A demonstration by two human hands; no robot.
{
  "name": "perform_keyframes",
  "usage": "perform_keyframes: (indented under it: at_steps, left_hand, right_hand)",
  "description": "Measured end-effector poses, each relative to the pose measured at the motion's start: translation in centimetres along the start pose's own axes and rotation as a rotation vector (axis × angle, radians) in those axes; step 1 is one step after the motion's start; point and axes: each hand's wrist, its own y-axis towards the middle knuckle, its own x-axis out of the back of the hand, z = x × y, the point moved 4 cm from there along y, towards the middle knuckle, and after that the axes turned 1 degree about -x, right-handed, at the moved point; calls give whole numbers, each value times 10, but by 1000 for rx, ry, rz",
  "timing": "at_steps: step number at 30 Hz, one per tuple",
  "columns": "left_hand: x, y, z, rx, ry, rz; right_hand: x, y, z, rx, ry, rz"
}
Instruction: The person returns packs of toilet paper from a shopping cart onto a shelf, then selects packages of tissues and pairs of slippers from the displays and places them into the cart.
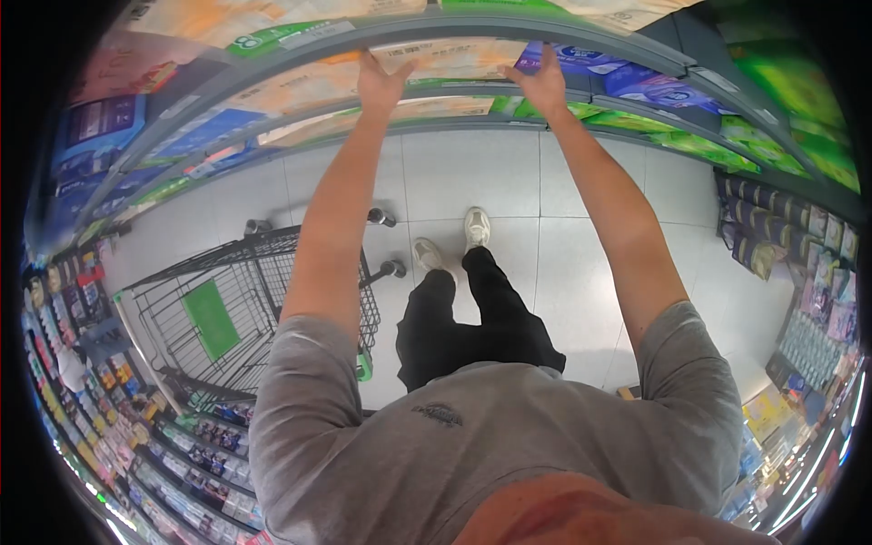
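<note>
Both my arms reach forward to a shelf of soft, plastic-wrapped packs. My left hand [380,84] is on the left side of a peach-and-white pack [450,59], thumb along its front and fingers up its side. Against the right end of the same pack is my right hand [542,84], its thumb pointing inward and its fingers up beside a purple pack [579,60]. The pack sits between my two hands at shelf level, under the grey edge of the shelf above [436,36]. The shelf edge and packs partly hide my fingertips.
A black wire shopping cart [263,282] with a green panel [211,318] stands on my left, close to my legs. Lower shelves hold green packs [690,145]. Stocked racks [799,218] curve round on the right. Pale tiles [581,263] cover the floor.
</note>
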Motion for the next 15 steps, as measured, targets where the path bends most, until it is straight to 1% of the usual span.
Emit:
perform_keyframes:
  at_steps: [4,6,7,9,10,11,12,14,15]
  left_hand:
    - [-9,22,20,-21,-39,11]
    - [-11,25,21,49,60,-7]
    - [-13,26,30,55,65,-5]
    - [-14,32,57,9,-9,8]
    - [-11,26,47,21,24,28]
    - [-7,19,35,32,57,49]
    - [-3,12,22,42,90,69]
    - [-1,0,-1,-22,31,164]
    - [-2,1,7,-73,0,222]
  right_hand:
    - [-21,30,-5,1,111,94]
    - [-21,30,7,-1,202,142]
    - [-26,32,2,-38,161,175]
    - [-32,30,0,-76,201,145]
    - [-33,29,0,-108,236,109]
    - [-24,24,7,-241,128,141]
    - [-24,22,1,-243,128,140]
    - [-24,18,-2,-33,263,123]
    - [-25,16,-8,-33,267,123]
